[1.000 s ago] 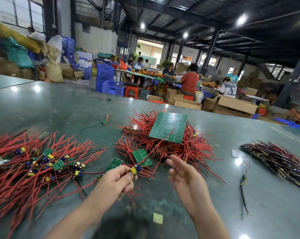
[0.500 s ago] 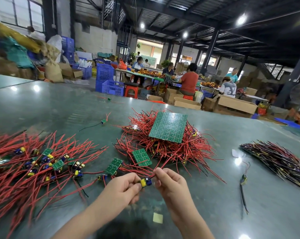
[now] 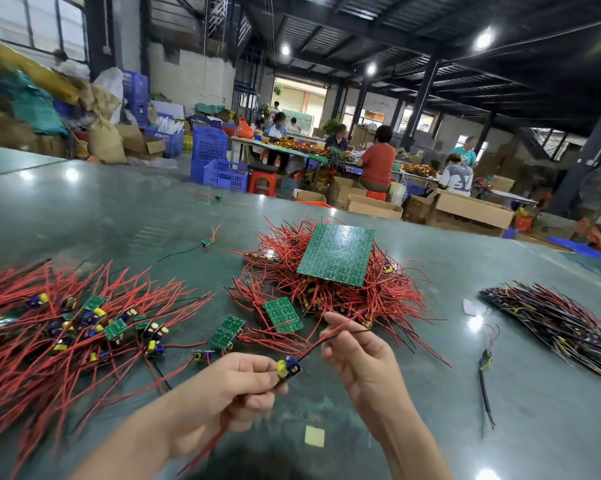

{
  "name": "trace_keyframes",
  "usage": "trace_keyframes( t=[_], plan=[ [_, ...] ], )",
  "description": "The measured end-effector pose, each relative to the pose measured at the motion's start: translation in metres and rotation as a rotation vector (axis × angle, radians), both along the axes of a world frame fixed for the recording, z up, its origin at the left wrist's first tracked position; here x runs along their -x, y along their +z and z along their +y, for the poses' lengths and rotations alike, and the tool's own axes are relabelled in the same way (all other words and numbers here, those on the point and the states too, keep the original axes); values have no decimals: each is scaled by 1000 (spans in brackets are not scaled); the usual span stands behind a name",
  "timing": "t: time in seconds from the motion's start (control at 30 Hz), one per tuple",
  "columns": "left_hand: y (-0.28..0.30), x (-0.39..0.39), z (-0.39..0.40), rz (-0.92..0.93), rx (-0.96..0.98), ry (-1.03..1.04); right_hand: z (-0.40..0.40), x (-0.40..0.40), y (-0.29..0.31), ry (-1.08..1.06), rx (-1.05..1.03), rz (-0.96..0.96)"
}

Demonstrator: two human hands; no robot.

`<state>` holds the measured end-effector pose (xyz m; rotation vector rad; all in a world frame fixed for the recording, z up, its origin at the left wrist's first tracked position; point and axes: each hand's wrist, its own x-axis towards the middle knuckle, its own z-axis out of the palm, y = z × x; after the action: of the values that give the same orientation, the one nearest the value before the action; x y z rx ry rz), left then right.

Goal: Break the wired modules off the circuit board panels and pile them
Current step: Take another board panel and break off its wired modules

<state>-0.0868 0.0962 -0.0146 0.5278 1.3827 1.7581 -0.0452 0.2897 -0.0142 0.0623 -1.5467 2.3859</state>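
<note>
**Module pinched in my left hand, its wires in my right**

I see my left hand [image 3: 230, 386] pinching 1 small wired module [image 3: 288, 368] by its blue and yellow parts, held just above the green worktop [image 3: 119, 216]. My right hand [image 3: 358, 351] is apart from the left and pinches the module's red and black wires [image 3: 340, 332] between thumb and fingers. To my left lies the pile of separated modules [image 3: 84, 323]. Ahead, a large green panel [image 3: 337, 252] rests on a heap of red-wired boards [image 3: 344, 292]. 2 small panel pieces [image 3: 282, 314] lie between heap and hands. A dark wire bundle [image 3: 562, 320] sits far right.
</note>
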Motion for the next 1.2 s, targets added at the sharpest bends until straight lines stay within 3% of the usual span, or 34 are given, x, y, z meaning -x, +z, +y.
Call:
trace_keyframes(
  t=[0.23, 0.27, 0.33, 0.43, 0.63, 0.8, 1.07, 1.2],
  plan=[
    [2, 5, -6, 11, 2, -15, 6, -3, -1, -104, -116, -24],
    [2, 7, -7, 76, 34, 11, 9, -4, 1, -120, -210, -60],
    [0, 11, -9, 381, 186, 104, 13, -7, 3, -110, -399, -119],
    [-4, 14, -8, 768, 346, 230, 13, -8, 4, -132, -486, -179],
    [-15, 17, -7, 932, 433, 252, 14, -4, 2, -317, -401, -241],
    [-18, 21, -11, 1153, 517, 304, 16, -4, 0, -281, -385, -298],
    [-18, 21, -11, 1135, 448, 364, 21, -4, 5, -338, -25, -140],
    [-15, 18, -4, 814, 224, 396, 7, -2, 4, -164, -23, -130]
  ],
)
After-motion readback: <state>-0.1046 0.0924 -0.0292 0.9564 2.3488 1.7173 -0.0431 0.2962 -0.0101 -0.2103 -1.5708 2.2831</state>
